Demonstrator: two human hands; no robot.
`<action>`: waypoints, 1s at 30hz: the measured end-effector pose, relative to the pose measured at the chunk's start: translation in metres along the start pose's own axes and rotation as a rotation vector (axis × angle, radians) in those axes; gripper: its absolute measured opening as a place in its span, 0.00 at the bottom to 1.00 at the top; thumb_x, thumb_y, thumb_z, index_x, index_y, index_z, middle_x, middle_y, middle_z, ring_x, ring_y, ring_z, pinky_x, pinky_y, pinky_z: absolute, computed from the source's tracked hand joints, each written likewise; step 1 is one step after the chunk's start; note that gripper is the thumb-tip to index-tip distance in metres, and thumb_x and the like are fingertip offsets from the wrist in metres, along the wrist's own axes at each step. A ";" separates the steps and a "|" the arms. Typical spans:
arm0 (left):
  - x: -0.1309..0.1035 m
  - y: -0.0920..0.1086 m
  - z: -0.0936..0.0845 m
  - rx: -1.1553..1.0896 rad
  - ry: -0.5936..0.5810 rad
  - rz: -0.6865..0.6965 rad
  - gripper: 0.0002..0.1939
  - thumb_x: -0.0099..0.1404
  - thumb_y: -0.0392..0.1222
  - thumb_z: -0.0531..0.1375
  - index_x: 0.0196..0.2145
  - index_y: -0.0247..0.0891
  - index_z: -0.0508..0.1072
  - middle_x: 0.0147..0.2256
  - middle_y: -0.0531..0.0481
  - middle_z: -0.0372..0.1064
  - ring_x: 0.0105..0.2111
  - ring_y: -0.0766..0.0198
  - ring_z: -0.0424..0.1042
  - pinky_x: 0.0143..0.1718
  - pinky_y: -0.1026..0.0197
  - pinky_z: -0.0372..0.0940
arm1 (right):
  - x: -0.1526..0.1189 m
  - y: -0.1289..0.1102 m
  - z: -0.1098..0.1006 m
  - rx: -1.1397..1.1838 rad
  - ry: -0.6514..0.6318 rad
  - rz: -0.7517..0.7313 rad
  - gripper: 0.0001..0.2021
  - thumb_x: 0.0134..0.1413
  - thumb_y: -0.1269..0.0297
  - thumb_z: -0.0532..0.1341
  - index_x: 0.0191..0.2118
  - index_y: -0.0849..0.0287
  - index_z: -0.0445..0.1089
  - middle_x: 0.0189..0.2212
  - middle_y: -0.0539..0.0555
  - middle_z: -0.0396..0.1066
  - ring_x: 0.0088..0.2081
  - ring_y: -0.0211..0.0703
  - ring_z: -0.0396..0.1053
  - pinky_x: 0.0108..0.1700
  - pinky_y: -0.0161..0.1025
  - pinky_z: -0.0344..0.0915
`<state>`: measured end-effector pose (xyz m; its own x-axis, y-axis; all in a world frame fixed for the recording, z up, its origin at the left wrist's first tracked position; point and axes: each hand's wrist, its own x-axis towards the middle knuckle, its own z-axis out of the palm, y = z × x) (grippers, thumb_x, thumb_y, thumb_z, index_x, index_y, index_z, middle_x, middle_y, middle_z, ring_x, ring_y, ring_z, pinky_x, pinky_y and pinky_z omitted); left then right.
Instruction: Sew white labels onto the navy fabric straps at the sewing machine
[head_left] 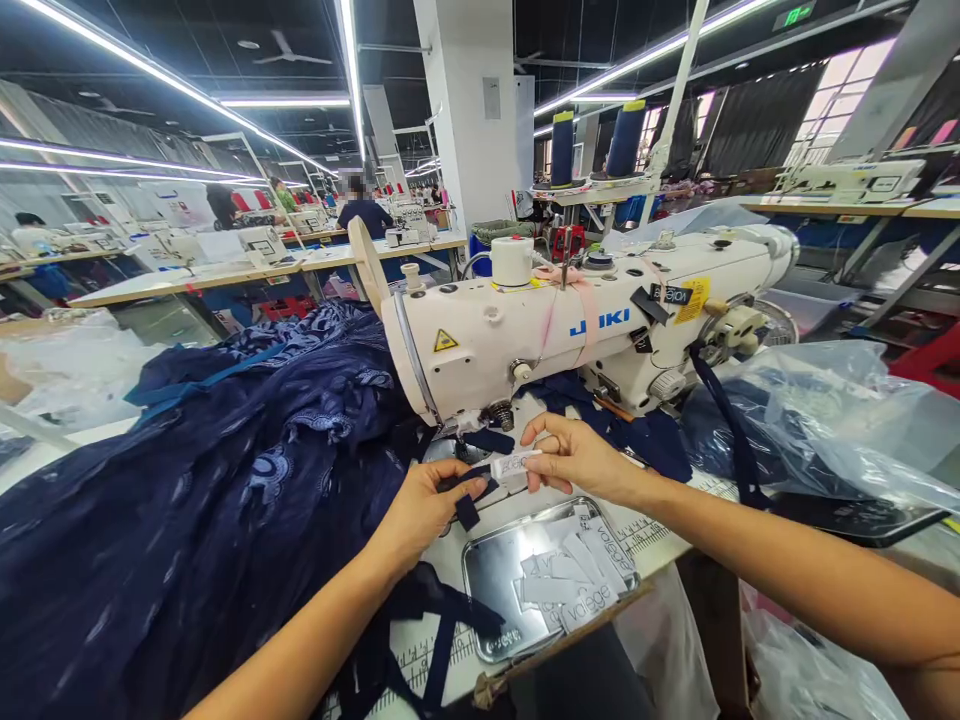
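In front of the white sewing machine (480,345), my left hand (424,505) pinches a narrow navy fabric strip (468,510). My right hand (566,458) holds a white label (514,464) with dark lettering between thumb and fingers. The label's left end meets the navy strip, close to the machine's needle area. Just below both hands lies a shiny metal tray (491,575), with several white printed labels (589,575) piled in its right part. A large heap of navy patterned fabric (225,500) spreads to the left of my left hand.
Clear plastic bags with dark contents (817,420) lie at the right. Navy straps (442,640) hang over the front edge beside the tray. Thread cones (626,140) stand behind the machine. A person in dark clothing (364,208) sits farther back among other sewing tables.
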<state>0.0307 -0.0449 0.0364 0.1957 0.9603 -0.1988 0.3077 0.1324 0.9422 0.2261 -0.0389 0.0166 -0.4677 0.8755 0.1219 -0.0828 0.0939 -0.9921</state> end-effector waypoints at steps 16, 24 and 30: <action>-0.021 0.001 -0.013 0.010 -0.201 0.025 0.20 0.51 0.56 0.57 0.25 0.34 0.75 0.24 0.50 0.68 0.26 0.66 0.61 0.30 0.65 0.56 | 0.017 -0.005 0.042 -0.445 -0.114 -0.035 0.05 0.48 0.70 0.56 0.31 0.59 0.56 0.15 0.43 0.64 0.18 0.30 0.56 0.25 0.29 0.53; -0.022 -0.013 -0.008 -0.123 0.015 -0.082 0.16 0.39 0.51 0.65 0.18 0.33 0.72 0.17 0.55 0.62 0.19 0.72 0.55 0.22 0.66 0.49 | 0.019 0.005 0.039 -0.403 -0.012 -0.008 0.05 0.50 0.66 0.54 0.34 0.60 0.58 0.15 0.43 0.62 0.17 0.30 0.54 0.22 0.30 0.52; -0.019 -0.018 -0.012 -0.163 0.043 -0.130 0.14 0.37 0.48 0.66 0.18 0.34 0.72 0.16 0.56 0.62 0.18 0.72 0.56 0.22 0.67 0.50 | 0.025 0.012 0.045 -0.130 0.012 0.156 0.08 0.46 0.62 0.57 0.26 0.62 0.64 0.16 0.44 0.56 0.19 0.29 0.53 0.22 0.30 0.51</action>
<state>0.0098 -0.0625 0.0263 0.1233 0.9416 -0.3135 0.1726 0.2907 0.9411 0.1742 -0.0371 0.0089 -0.4557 0.8895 -0.0328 0.1046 0.0170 -0.9944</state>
